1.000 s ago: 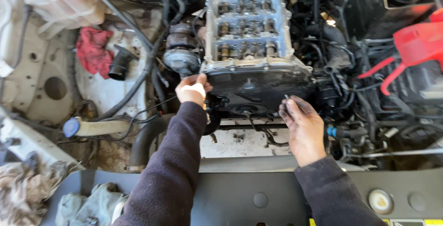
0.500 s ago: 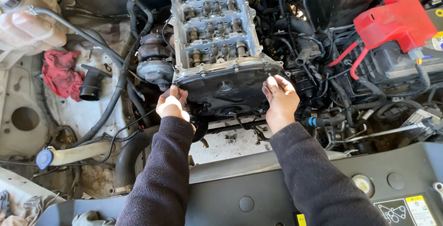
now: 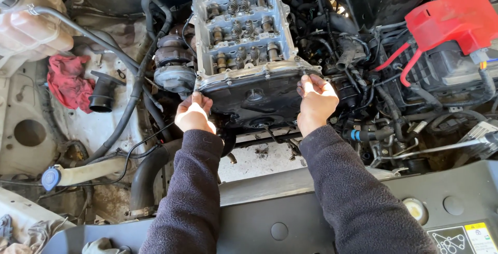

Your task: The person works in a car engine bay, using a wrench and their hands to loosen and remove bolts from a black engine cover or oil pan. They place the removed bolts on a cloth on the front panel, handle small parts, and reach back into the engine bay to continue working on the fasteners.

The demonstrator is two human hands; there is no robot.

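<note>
- The engine bay [image 3: 62, 145] fills the view; the engine sits in its middle with its long axis running away from the person, and the exposed cylinder head [image 3: 241, 23], with rows of valve springs and rockers, lies along that axis.
- A dark front cover [image 3: 257, 98] sits against the near end of the engine, its broad face towards the person and its long side running left to right, just below the head's near edge.
- The left hand [image 3: 194, 114] clasps the cover's lower left corner, fingers curled round the edge; the right hand [image 3: 315, 101] grips the upper right edge, fingers wrapped over the rim. Both are closed on the cover and about equally near it, one on each side.
- Left of the cover, a round grey accessory housing [image 3: 174, 70] and a thick black hose [image 3: 150, 171] crowd the left hand, so there is little room sideways.
- Right of the cover, a tangle of black wiring and hoses [image 3: 373, 103] presses close to the right hand; a red plastic cover [image 3: 454, 12] sits farther off at the upper right.
- Open room lies towards the person, above the pale floor gap [image 3: 259, 158] between cover and black front crossmember [image 3: 290, 223].
- A red rag [image 3: 67, 80] and a short black intake elbow [image 3: 102, 93] lie well apart at left.
</note>
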